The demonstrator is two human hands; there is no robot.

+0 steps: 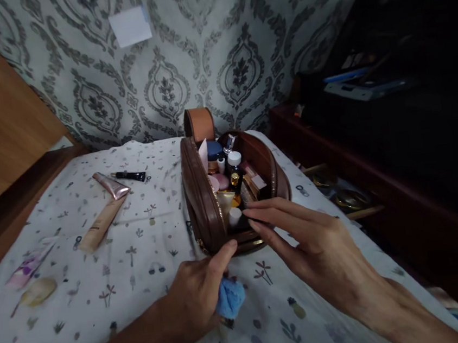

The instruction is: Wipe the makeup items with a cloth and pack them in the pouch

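Right hand (328,259): lower right, fingertips beside a white cap (235,216); gripping or not, I can't tell from here.
Left hand (196,292): lower centre, curled around blue cloth (231,298).
Brown bag (201,196): mid-frame, unzipped, bottles (235,178) inside.

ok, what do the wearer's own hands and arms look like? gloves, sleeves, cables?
Left hand and right hand are both ungloved; no rings show on the visible fingers. Wrists and visible forearms are bare: no sleeves, watch, bracelet or cables. Anything higher up is out of frame.
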